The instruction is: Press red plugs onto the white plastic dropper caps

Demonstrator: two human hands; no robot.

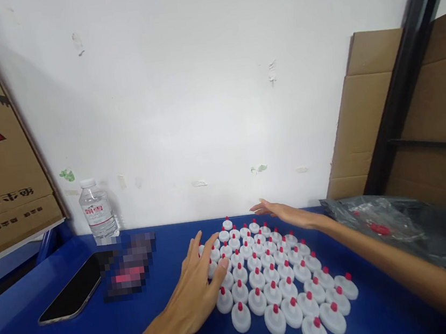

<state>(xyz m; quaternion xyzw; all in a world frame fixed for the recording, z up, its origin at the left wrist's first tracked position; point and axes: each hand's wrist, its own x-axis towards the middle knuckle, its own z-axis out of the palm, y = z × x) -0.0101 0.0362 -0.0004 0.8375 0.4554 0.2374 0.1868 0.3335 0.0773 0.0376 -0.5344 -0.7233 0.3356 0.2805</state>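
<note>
Many round white plastic caps with red tips (273,292) stand close together on the blue tabletop (153,327). My left hand (202,278) is at the left edge of the group, fingers spread, with its fingertips over or against the nearest caps; whether they touch is hard to tell. At the far edge of the group, near the wall, my right hand (279,213) reaches inward with its fingers stretched out and nothing in them. A single cap (227,223) stands at the back tip of the group, between the two hands.
On the left lie a black phone (73,288) and a blurred-out item (129,268), with a water bottle (97,212) behind them. A cardboard box (2,156) stands at far left. Dark plastic bags (438,232) lie at right, below cardboard (366,111) and a black metal post (399,80).
</note>
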